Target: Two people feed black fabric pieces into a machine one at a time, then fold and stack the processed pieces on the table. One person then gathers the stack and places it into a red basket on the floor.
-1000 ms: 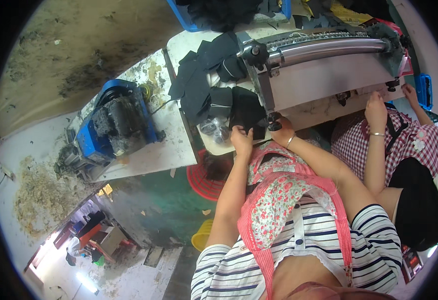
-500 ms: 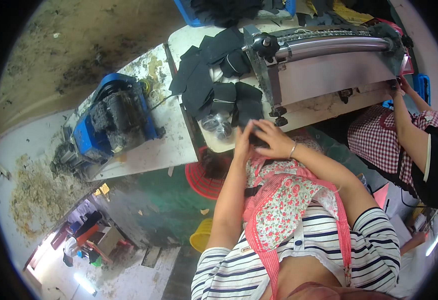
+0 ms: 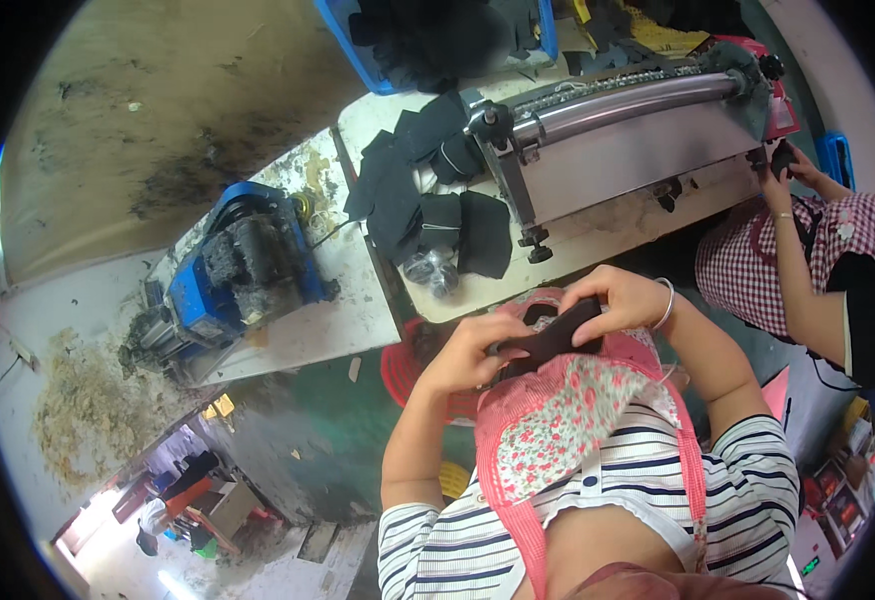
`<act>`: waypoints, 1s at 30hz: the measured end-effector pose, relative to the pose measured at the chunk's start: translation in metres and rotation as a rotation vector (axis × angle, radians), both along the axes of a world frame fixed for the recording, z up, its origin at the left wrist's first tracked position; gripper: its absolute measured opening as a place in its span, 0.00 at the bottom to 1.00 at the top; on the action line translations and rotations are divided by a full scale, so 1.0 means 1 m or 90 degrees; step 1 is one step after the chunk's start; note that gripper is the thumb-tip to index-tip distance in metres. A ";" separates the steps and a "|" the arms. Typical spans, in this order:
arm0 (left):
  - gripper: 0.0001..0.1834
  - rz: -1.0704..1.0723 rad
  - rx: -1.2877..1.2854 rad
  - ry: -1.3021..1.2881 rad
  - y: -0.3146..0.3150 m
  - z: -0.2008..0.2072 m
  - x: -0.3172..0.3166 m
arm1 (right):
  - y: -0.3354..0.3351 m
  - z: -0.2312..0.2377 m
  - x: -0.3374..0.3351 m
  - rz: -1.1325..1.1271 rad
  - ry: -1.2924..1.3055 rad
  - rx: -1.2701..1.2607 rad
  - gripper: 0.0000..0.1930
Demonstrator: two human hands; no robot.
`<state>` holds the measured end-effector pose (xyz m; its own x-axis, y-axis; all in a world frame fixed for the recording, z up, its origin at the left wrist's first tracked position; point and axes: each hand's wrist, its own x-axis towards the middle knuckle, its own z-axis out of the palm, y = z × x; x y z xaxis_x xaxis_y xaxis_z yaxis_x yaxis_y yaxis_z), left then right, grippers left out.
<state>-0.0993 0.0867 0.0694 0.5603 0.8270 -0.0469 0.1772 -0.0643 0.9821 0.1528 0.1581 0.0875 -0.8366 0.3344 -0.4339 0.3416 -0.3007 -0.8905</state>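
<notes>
My left hand [image 3: 470,352] and my right hand [image 3: 622,300] grip opposite ends of a small black fabric piece [image 3: 550,342]. It is bent between them, close in front of my floral apron [image 3: 548,430]. My thumbs press on its near face, and the fingers behind it are partly hidden. Beyond my hands, black fabric pieces [image 3: 386,185] lie in a loose heap on the white worktable [image 3: 455,308]. Some of them are bundles tied with a light band [image 3: 440,226]. A clear plastic bag [image 3: 432,272] rests at the table's near corner.
A machine with a long metal roller [image 3: 628,105] stands on the worktable's right. On the left is a dusty blue motor unit [image 3: 228,265]. A blue crate [image 3: 378,75] of black material is at the back, a red basket [image 3: 398,370] below the table. Another person's hands [image 3: 790,172] work far right.
Both hands have drawn back from the table edge toward my body and moved apart. The black fabric piece now shows stretched between them; before, it was mostly hidden.
</notes>
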 end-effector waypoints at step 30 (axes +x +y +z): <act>0.29 0.362 -0.389 -0.443 -0.042 -0.017 0.012 | 0.025 -0.004 -0.044 -0.039 0.090 -0.242 0.23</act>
